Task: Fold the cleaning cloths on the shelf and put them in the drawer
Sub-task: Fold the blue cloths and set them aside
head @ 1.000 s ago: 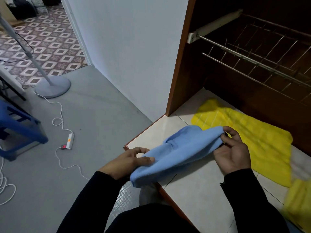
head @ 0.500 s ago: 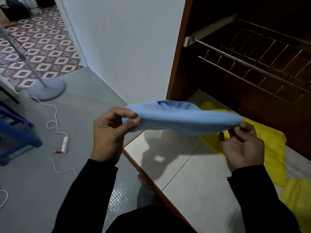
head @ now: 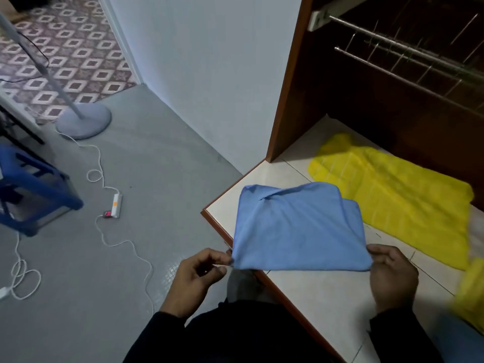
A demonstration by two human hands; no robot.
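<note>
At the far left a blue stool stood on the grey floor, with a coil of white cable lying below it. Just beyond, the round base of a fan stand sat near the patterned tiles, and its cord ran down to a white power strip lying well apart from the shelf. A pale wall rose behind, meeting the brown side panel of the cabinet.

The left hand hung off the shelf edge, over the floor, pinching the near left corner of the blue cloth between thumb and fingertips. The blue cloth lay spread on the white tiled shelf at its front corner, doubled over with a rumpled fold along its far edge; its near left corner reached past the shelf's brown rim. The right hand rested over the shelf, gripping the near right corner of the same cloth.

Just behind and to the right, a yellow cloth lay unfolded on the shelf, its near edge touching or slipping under the blue one. Above it, metal rack bars crossed the dark cabinet interior. Another yellow cloth, blurred, sat at the right edge
</note>
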